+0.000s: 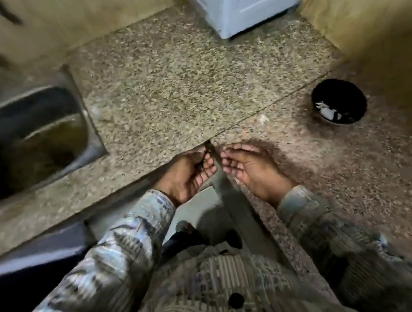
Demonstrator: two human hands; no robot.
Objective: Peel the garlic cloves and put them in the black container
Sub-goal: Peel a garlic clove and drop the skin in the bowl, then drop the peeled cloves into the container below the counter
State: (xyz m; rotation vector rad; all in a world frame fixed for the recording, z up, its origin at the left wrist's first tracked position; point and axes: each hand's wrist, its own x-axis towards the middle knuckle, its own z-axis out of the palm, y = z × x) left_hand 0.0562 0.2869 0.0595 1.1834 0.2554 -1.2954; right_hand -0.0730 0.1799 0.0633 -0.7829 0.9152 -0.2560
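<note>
Left grip (189, 175) and right grip (248, 169) curled fingertip to fingertip; cannot tell whether either pinches a garlic clove. Round black container (339, 101) well right of, beyond the right grip. Could lose a slippery clove over the speckled stone tabletop (177, 93) edge beneath both grips.

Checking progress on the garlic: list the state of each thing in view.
black container: upright, open, white pieces inside.
left hand: fingers curled, hold unclear.
right hand: fingers curled, hold unclear.
sink: blurred, contents unclear.
pale scrap: lying loose, untouched.
</note>
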